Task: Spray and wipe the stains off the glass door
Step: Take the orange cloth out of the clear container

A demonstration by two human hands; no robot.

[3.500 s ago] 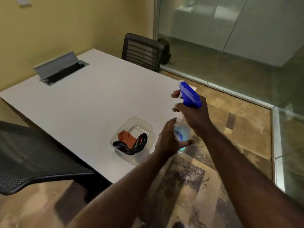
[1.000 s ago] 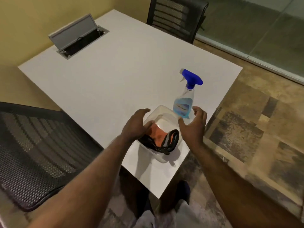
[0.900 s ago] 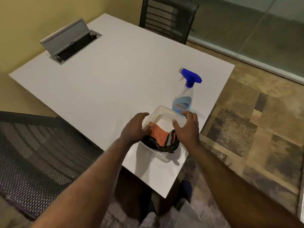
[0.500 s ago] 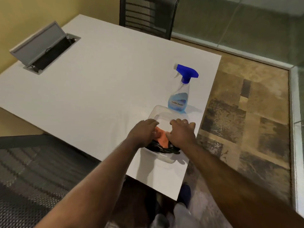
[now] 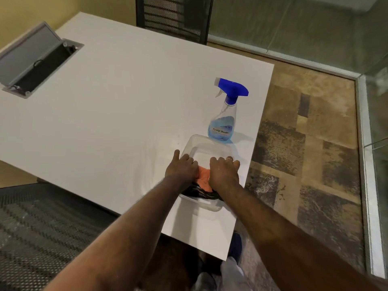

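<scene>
A clear spray bottle (image 5: pixel 222 120) with a blue trigger head and blue liquid stands upright on the white table (image 5: pixel 117 106), free of both hands. Just in front of it sits a clear plastic tub (image 5: pixel 206 147) holding an orange cloth (image 5: pixel 204 179) and a black item (image 5: pixel 199 193). My left hand (image 5: pixel 182 168) and my right hand (image 5: pixel 223 172) are both inside the tub, fingers curled down on the orange cloth. Their fingertips are hidden by the hands. The glass wall (image 5: pixel 315 28) runs along the far right side.
A black mesh chair (image 5: pixel 174 16) stands at the table's far edge, and another mesh chair (image 5: pixel 42 227) is at my near left. An open grey cable hatch (image 5: pixel 35 59) is set into the table at the left. Patterned carpet (image 5: pixel 304 154) lies to the right.
The spray bottle left my right hand and now stands on the table. Both hands went down into the tub and closed onto the orange cloth.
</scene>
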